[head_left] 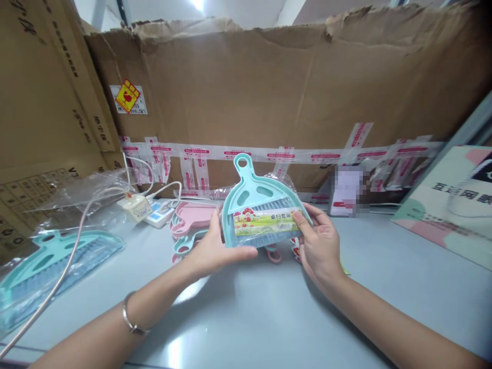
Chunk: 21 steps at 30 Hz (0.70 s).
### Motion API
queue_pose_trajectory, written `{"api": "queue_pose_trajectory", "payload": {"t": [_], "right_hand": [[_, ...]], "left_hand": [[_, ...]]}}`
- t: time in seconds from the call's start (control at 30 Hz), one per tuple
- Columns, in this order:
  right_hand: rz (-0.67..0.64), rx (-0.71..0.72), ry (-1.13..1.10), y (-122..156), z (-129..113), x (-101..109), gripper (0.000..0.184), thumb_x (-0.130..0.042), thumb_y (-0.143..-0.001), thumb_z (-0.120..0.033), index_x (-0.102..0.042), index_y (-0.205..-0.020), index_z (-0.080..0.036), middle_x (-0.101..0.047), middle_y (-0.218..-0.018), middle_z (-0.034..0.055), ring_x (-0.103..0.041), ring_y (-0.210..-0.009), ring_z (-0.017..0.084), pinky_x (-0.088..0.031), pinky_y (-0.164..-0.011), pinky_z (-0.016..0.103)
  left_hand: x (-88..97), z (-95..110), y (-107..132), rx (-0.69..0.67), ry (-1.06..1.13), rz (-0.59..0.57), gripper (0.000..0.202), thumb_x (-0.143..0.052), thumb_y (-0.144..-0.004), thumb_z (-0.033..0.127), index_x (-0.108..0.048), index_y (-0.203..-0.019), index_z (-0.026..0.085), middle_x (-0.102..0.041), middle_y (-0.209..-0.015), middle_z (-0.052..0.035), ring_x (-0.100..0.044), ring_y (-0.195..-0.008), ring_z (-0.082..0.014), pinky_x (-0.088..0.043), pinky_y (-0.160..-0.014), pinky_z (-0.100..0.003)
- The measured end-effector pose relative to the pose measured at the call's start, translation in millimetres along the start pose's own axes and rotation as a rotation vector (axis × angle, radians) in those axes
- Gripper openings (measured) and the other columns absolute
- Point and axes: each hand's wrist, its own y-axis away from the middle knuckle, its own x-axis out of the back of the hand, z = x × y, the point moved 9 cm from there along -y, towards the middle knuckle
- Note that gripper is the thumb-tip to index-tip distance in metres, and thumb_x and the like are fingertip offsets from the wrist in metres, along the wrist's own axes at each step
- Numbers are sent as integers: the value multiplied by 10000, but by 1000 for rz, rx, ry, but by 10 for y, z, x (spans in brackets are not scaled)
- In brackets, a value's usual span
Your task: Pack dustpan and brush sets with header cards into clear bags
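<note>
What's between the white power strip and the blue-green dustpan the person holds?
In the head view: a pink dustpan, with pink and blue-green pieces by it, then the left hand at the edge of the held dustpan.

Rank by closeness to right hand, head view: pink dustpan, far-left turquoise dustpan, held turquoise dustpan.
1. Held turquoise dustpan: gripped at its right edge by the right hand.
2. Pink dustpan: left, behind the left hand.
3. Far-left turquoise dustpan: bagged, at the table's left.
</note>
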Motion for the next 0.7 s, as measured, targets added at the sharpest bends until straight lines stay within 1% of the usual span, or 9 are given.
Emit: {"api": "queue_pose_trajectory", "payload": {"t": [0.03,0.07,0.13,0.2,0.3,0.4,0.47,0.6,0.7], "right_hand": [[-1,10,9,-4,-4,0,363,-716,-659,-380,-568,-947,-216,-626,-1064,77,-614,-946,228,-512,-801,397],[-7,16,18,-8,-6,-6,352,-708,-668,-380,-565,-945,-217,-625,-1065,77,-614,-946,226,-515,-792,391],[-27,8,23,-25,5,-21,344,-707,-670,-377,-560,-941,-225,-627,-1065,70,-619,-932,218,-526,-758,366],[-76,-44,12,-62,48,-52,373,-727,-648,-378,-552,-945,-237,-645,-1026,52,-636,-871,203,-537,-688,328],[-286,-189,2,-118,156,-189,449,-755,-617,-389,-546,-984,-236,-684,-924,32,-657,-767,185,-544,-630,306],[-571,-325,84,-80,273,-336,477,-762,-615,-380,-565,-1020,-222,-703,-915,38,-669,-771,195,-552,-670,343],[-676,-351,141,-44,312,-369,453,-755,-623,-379,-589,-1013,-219,-704,-946,44,-671,-798,204,-550,-708,374],[-714,-329,166,7,314,-391,402,-749,-632,-368,-619,-980,-215,-697,-991,47,-665,-853,202,-529,-810,411],[-696,-351,176,36,337,-389,384,-735,-649,-386,-608,-969,-214,-692,-999,43,-663,-848,193,-546,-781,382]], "left_hand": [[-12,10,1,-31,-7,6,979,-789,-586,262,-198,-1367,265,-439,-1364,-159,-485,-1194,-314,-467,-930,-472],[-3,-4,-4,-39,-7,27,964,-783,-592,252,-209,-1365,267,-449,-1357,-152,-507,-1171,-310,-491,-899,-464],[45,-95,-35,21,10,65,770,-736,-648,268,-334,-1303,236,-531,-1276,-144,-584,-1061,-298,-553,-768,-424],[100,-175,-83,83,28,61,546,-696,-689,294,-471,-1177,194,-610,-1165,-133,-630,-957,-274,-570,-664,-366],[231,-196,-154,97,40,71,413,-672,-718,338,-543,-1085,198,-643,-1114,-107,-641,-916,-238,-560,-618,-305],[341,-191,-180,101,48,108,421,-656,-737,374,-538,-1118,240,-627,-1157,-82,-638,-929,-216,-551,-608,-271],[361,-199,-181,117,41,113,447,-657,-737,378,-520,-1146,260,-617,-1176,-71,-632,-944,-209,-547,-616,-260],[354,-258,-187,163,86,101,537,-669,-726,353,-467,-1220,295,-603,-1201,-69,-638,-913,-205,-535,-592,-250],[353,-294,-194,186,125,92,563,-674,-721,335,-454,-1238,302,-605,-1193,-74,-639,-894,-204,-532,-595,-258]]}}
